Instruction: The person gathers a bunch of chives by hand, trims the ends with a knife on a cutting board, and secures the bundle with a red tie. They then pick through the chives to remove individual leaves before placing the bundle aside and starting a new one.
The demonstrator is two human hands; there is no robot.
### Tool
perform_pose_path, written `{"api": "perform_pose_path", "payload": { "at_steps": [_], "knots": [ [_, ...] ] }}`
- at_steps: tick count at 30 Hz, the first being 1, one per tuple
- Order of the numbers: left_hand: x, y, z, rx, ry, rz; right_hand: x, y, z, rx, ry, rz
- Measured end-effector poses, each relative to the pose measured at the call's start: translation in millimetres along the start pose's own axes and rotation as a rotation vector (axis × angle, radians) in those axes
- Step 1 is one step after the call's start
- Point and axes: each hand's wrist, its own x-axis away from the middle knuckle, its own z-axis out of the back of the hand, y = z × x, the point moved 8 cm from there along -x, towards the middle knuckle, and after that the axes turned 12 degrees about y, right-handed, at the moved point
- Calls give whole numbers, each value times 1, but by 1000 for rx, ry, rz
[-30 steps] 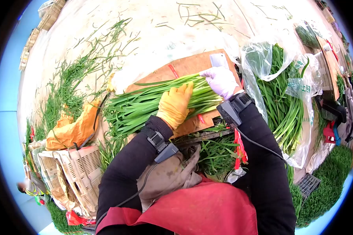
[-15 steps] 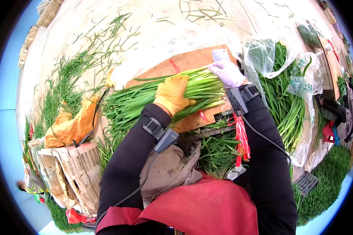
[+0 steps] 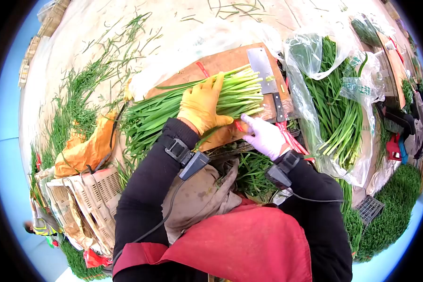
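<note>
Chives point(image 3: 150, 117): bundle on board point(image 3: 221, 63). Long axis left–right, pale cut ends right, beside cleaver point(image 3: 261, 66); tips left. Left hand point(image 3: 203, 105) flat on top, unclenched. Right hand point(image 3: 264, 136) at board's near edge, grip indiscernible.

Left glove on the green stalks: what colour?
The left glove is mustard yellow, best seen in head view.

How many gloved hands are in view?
2. The left hand, yellow-gloved, lies on the bundle of greens; the right hand, pale-gloved, is at the near edge of the board. Others may be hidden.
</note>
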Motion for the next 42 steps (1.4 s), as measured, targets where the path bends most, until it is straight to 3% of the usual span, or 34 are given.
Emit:
{"api": "perform_pose_path", "payload": {
  "at_steps": [8, 12, 21, 24, 28, 34, 35, 36, 39, 40, 42],
  "knots": [
    [25, 4, -33, -189, -56, 41, -4, -5, -25, -110, 114, 101],
    [24, -1, -46, -307, 23, 22, -13, -23, -20, -132, 130, 155],
    [-9, -29, -41, -93, -18, 86, -85, -50, -9, -168, 123, 257],
    [-10, -30, -30, 17, -48, 104, -104, -43, -8, -211, 56, 110],
    [-14, -40, -31, 39, 131, 127, -125, -39, -13, -228, 10, 18],
    [-20, -47, -36, 38, 52, 181, -166, -49, -13, -206, -70, 30],
    [-20, -45, -36, 11, 24, 172, -177, -45, -12, -307, -87, -96],
    [-18, -47, -39, 41, 164, 166, -190, -45, -14, -265, -76, -92],
    [-18, -47, -39, 52, 187, 164, -219, -39, -36, -62, -50, 42],
    [-20, -49, -46, 19, 24, 180, -225, -42, -46, 36, -63, 95],
    [-17, -50, -49, 4, 52, 172, -238, -39, -73, 98, -140, 148]
  ]
}}
